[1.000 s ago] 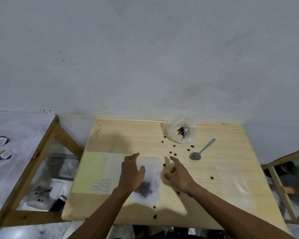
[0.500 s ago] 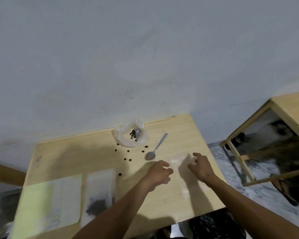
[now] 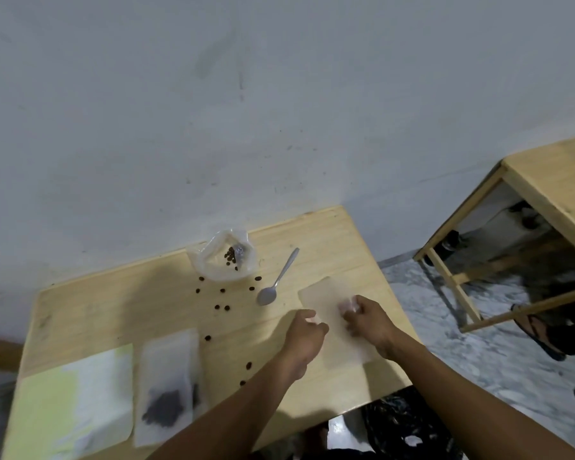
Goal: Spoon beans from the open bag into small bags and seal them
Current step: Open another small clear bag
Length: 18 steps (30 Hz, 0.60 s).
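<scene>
Now both hands (image 3: 337, 322) pinching an empty small bag (image 3: 329, 303), flat, long axis toward the wall (image 3: 279, 111).

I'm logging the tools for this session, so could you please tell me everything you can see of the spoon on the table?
The spoon looks like plain grey metal, with a slim handle and a small oval bowl. It lies flat on the wooden table, handle slanting toward the wall, bowl toward the person. No beans show in it. It rests right of the open bag, with loose beans scattered to its left and an empty small bag to its right. Neither hand touches it.
</scene>
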Tool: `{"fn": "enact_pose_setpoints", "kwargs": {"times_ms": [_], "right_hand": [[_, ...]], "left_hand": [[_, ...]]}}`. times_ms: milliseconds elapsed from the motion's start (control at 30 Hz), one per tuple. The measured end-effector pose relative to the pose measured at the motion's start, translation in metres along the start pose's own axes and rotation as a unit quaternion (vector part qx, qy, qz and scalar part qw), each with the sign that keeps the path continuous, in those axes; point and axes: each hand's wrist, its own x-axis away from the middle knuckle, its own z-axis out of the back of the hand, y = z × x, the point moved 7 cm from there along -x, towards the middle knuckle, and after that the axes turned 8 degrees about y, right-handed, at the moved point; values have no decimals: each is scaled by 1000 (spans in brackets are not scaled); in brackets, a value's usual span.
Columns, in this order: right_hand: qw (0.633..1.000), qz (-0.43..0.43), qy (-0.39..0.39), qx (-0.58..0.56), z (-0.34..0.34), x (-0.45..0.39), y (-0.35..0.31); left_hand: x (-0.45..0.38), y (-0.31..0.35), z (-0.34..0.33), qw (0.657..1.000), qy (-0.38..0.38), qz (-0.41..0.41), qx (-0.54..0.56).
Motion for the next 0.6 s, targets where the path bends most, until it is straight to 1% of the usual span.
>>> {"fn": "enact_pose_setpoints", "kwargs": {"times_ms": [67,133,233,300,400,467,500,567,600], "right_hand": [[998,15,-32,-43,0,6,-16],[995,26,-67,-76,-2,11,-34],[986,58,-104,-118,-10,19,-67],[982,102,-108,-113,-17,22,-91],[970,216,-103,-50,-32,30,-131],[945,310,-100,8,-42,37,-155],[932,343,-106,44,-47,41,-165],[908,383,-127,110,-57,49,-184],[903,388,-140,123,-62,53,-193]], "left_hand": [[2,14,11,998,43,-31,36],[8,37,26,992,79,-81,64],[19,74,45,982,86,-146,85],[23,94,58,978,77,-159,108],[30,122,79,969,36,-137,204],[37,141,96,954,7,-131,271],[40,148,106,948,3,-134,290],[46,158,128,941,9,-154,301],[50,162,138,939,12,-166,301]]}}
